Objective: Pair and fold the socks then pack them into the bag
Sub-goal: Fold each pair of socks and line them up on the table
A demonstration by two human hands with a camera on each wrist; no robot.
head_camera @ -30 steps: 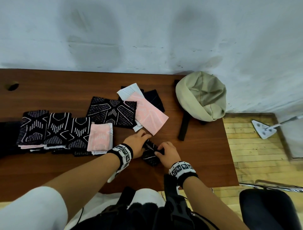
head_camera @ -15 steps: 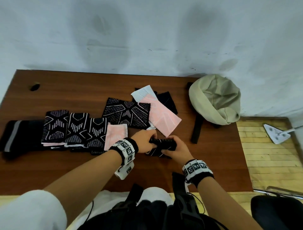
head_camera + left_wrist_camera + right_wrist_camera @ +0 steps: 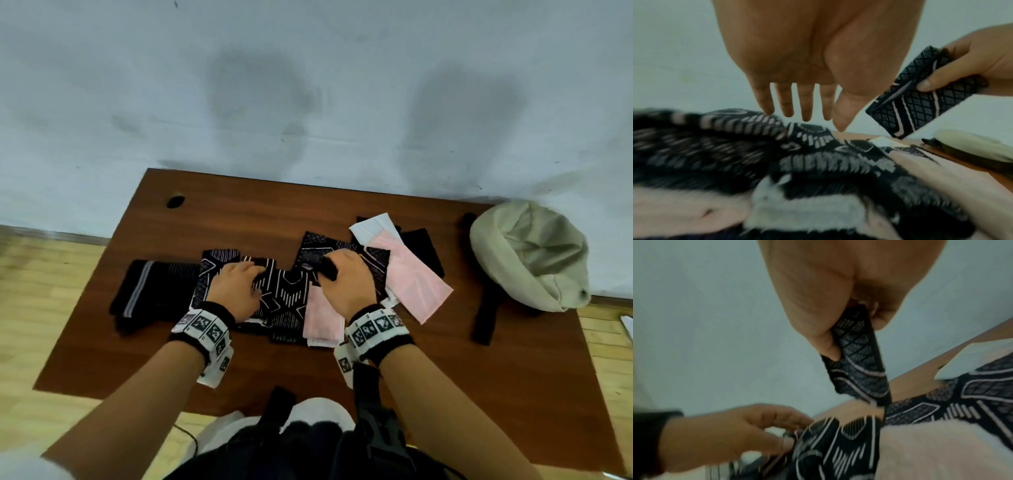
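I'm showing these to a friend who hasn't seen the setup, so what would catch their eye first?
Probably the right hand, raised above the table and gripping a folded black patterned sock bundle. Next, the row of folded black and pink socks across the middle of the table, with the left hand reaching over them, fingers straight. At the table's far right corner lies the beige bag.

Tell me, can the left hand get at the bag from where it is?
Probably not without a long reach. The left hand is over the folded socks at the table's left, and the bag sits at the far right edge, past the right hand holding a sock.
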